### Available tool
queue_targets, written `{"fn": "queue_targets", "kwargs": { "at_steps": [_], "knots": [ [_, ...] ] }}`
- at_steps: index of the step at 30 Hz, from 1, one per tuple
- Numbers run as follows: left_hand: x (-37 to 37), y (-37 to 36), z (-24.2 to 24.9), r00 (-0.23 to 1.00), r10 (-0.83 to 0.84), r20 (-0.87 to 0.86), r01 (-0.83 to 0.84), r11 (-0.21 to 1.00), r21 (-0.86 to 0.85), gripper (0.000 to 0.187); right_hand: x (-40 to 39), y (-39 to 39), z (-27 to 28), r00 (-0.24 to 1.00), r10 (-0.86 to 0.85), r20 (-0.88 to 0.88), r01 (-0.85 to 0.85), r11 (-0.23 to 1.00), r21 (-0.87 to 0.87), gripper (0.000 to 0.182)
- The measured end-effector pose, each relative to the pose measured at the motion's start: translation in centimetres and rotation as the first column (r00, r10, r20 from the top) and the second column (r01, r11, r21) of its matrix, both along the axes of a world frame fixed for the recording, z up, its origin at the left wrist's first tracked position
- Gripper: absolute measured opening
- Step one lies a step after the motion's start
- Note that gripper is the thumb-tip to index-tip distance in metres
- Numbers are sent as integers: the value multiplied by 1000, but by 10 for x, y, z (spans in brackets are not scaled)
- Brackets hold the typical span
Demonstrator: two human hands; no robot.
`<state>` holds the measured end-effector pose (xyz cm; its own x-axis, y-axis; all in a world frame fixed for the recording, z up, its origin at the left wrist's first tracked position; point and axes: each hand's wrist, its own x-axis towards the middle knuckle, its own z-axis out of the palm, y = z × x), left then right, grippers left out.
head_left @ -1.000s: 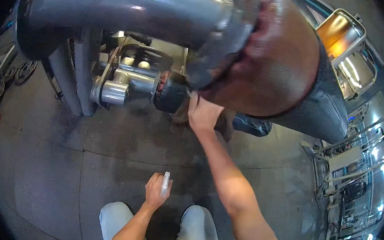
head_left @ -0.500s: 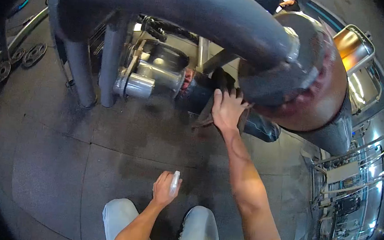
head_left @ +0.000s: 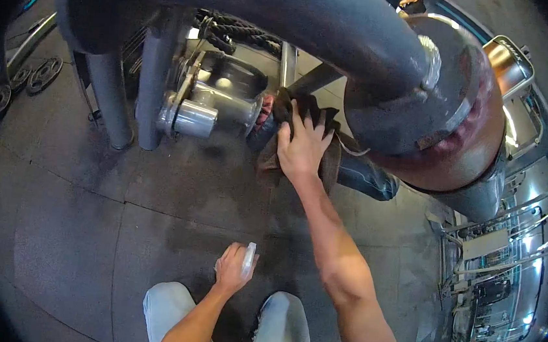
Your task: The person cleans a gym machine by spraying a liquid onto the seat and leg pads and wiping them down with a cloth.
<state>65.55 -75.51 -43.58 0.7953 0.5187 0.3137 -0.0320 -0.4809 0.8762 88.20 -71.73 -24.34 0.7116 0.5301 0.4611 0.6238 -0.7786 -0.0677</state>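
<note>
My right hand [head_left: 303, 149] reaches forward with its fingers spread over a dark brown cloth [head_left: 328, 166], pressing it against a black padded roller [head_left: 366, 179] low on a gym machine. The cloth's folds hide part of the pad and what lies under my palm. Close above my knees, my left hand [head_left: 233, 268] is closed round a narrow white object that looks like a spray bottle [head_left: 249, 259] seen from above; its lower part is hidden. A shiny metal cylinder [head_left: 196, 118] of the machine stands left of the cloth.
A thick grey frame tube [head_left: 268, 14] arches over the work area. On its right is a large round reddish-brown pad [head_left: 465, 145] with a dark end disc. Weight plates [head_left: 44, 76] lie at the far left. Dark mat flooring [head_left: 66, 237] spreads below; more gym equipment [head_left: 485, 248] stands right.
My right hand and the cloth have moved left along the roller, and more of the cloth shows. My left hand stays almost where it was. The view has shifted slightly.
</note>
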Motion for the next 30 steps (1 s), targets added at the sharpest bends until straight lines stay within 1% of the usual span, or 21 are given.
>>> {"fn": "queue_targets", "kwargs": {
  "at_steps": [1, 4, 7, 10, 11, 13, 15, 16, 18, 19, 21, 22, 23, 24, 25, 27, 29, 30],
  "knots": [
    [-1, 0, 0, 1000, -6, -14, 6, 1000, -5, 18, -2, -1, 3, 999, 9, -40, -10, 1000, -16, 53],
    [-2, 0, -3, 999, -18, -47, 17, 1000, -12, 19, 6, -24, 13, 990, 49, -130, -53, 998, -31, 54],
    [-2, 5, -4, 998, -20, -56, 20, 1000, -6, 20, 7, -27, 12, 989, 48, -138, -41, 998, 53, 55],
    [-1, 2, -1, 999, -15, -41, 15, 1000, -6, 20, 5, -17, 10, 986, 35, -165, -18, 995, 100, 55],
    [0, 2, -1, 999, -15, -36, 15, 1000, 4, 20, 2, -14, 15, 980, 7, -200, 7, 997, 72, 55],
    [0, 0, -3, 998, -25, -54, 25, 1000, 4, 20, 9, -21, 15, 993, 84, -83, -78, 994, 74, 52],
    [-1, 4, -5, 995, -35, -92, 35, 999, 2, 20, 15, -33, 30, 993, 9, -114, -13, 999, -34, 48],
    [-3, 6, -5, 997, -23, -69, 23, 1000, -1, 19, 17, -38, 37, 992, -19, -123, 9, 996, -85, 46],
    [-3, 6, -3, 1000, 10, -18, -11, 1000, -17, 19, 32, -65, 40, 997, 70, 37, -73, 993, 89, 42],
    [-2, 7, -4, 1000, 13, -24, -13, 1000, -13, 19, 38, -63, 32, 994, 69, 86, -79, 990, 118, 41],
    [0, 2, -4, 999, -3, -36, 3, 1000, -12, 20, 36, -62, 35, 982, 44, 182, -76, 983, 170, 40],
    [2, 0, -3, 999, 4, -35, -4, 1000, -1, 20, 33, -56, 31, 979, 44, 197, -79, 982, 171, 41],
    [2, -1, -5, 999, 10, -32, -9, 1000, 18, 20, 23, -41, 31, 986, 36, 162, -65, 983, 173, 40],
    [2, -1, -8, 1000, 8, -29, -7, 999, 43, 21, 16, -23, 24, 997, 37, 71, -48, 985, 166, 40],
    [3, -1, -12, 1000, 11, -12, -10, 999, 48, 21, 13, -5, 15, 998, 33, -47, -25, 986, 164, 42],
    [2, 3, -14, 1000, -10, -5, 10, 998, 69, 17, 14, 22, -2, 964, 36, -265, 3, 989, 147, 49],
    [1, 3, -4, 1000, -16, -1, 16, 996, 86, 14, 15, 11, 1, 941, 71, -331, -39, 994, 101, 58],
    [3, 2, -5, 999, -26, 25, 23, 995, 93, 13, 16, -8, 7, 960, 128, -247, -119, 992, 52, 64]
  ]
}}
